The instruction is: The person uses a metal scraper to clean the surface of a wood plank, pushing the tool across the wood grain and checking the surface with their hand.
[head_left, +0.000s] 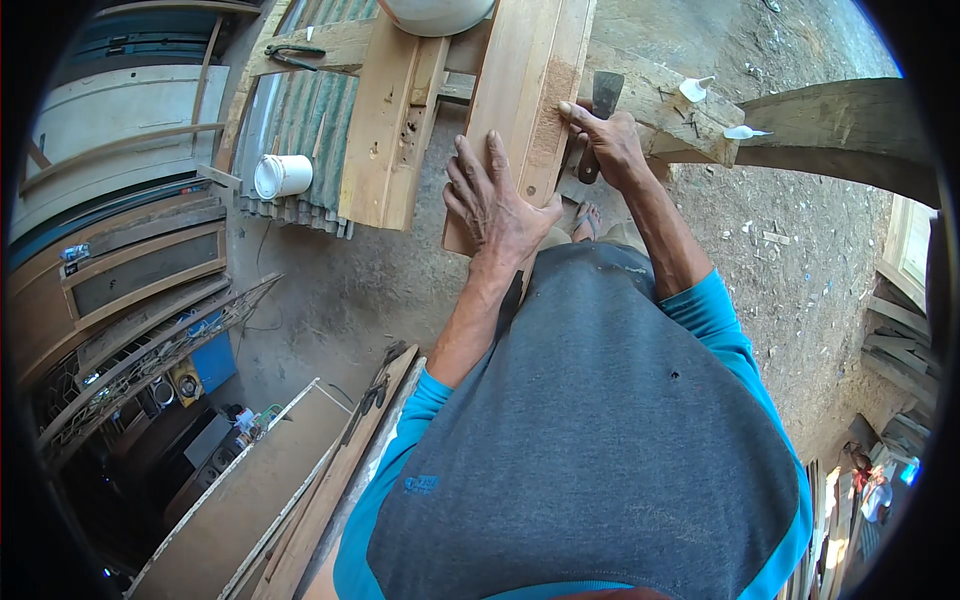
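A long wooden board point(512, 85) runs away from me at the top middle. My left hand point(497, 208) lies flat on its near end with the fingers spread, holding nothing. In my right hand point(618, 148), at the board's right edge, is a putty knife point(606, 95). Its dark blade points away from me, and the handle shows below my fingers. The thumb of that hand reaches onto the board's edge. A rough reddish-brown patch point(553, 108), like filler or sawdust, covers the right strip of the board beside that thumb.
Left of the board lies another wooden piece point(385, 130) with knots and holes. A white tub point(283, 177) rests on corrugated sheets point(318, 115), with pliers point(292, 55) beyond. Two white squeeze bottles point(694, 90) are on the timber at right. A white bucket point(435, 12) stands at the top.
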The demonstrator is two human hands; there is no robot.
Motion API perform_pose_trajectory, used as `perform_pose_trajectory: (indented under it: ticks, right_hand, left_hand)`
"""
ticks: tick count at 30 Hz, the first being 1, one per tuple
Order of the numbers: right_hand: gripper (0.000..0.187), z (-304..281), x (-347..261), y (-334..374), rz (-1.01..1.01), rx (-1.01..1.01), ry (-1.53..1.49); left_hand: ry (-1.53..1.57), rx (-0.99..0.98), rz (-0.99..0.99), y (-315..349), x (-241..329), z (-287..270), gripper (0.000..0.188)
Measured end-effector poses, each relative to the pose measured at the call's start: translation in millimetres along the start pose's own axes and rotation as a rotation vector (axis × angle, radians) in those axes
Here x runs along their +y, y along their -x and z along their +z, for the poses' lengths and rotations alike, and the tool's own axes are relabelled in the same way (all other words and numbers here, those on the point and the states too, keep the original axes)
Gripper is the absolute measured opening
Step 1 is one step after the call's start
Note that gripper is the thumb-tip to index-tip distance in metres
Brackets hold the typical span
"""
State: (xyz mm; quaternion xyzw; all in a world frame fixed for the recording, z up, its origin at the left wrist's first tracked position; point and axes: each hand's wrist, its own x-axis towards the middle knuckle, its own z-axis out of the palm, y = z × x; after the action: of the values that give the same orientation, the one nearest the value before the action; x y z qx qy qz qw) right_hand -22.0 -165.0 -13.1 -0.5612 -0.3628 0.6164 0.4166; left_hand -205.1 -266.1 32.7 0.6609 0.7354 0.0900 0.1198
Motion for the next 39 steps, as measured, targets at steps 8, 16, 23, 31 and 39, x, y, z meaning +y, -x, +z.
perform_pose_trajectory:
  ticks: [8,16,23,31,39]
  right_hand:
    - [0.045,-1.5,3.4,-2.6,-0.021,-0.008,0.038]
    - [0.042,1.7,2.0,-2.4,0.029,-0.003,-0.020]
    - [0.039,0.5,4.8,-5.6,0.032,-0.009,0.010]
    - [0.041,-2.4,-21.1,3.4,0.067,-0.090,0.090]
    - [0.044,-24.3,-7.6,7.2,0.145,-0.103,-0.002]
  left_hand:
    - [0.037,0.012,-0.057,-1.2,0.5,-0.2,0.139]
    - [0.061,-0.003,-0.058,-8.7,3.6,-2.3,0.139]
    - [-0.027,0.107,-0.037,-7.3,6.6,6.5,0.132]
    - [-0.016,0.137,-0.034,-7.2,8.8,6.2,0.130]
    - [-0.033,0.144,-0.045,-8.4,11.0,6.5,0.126]
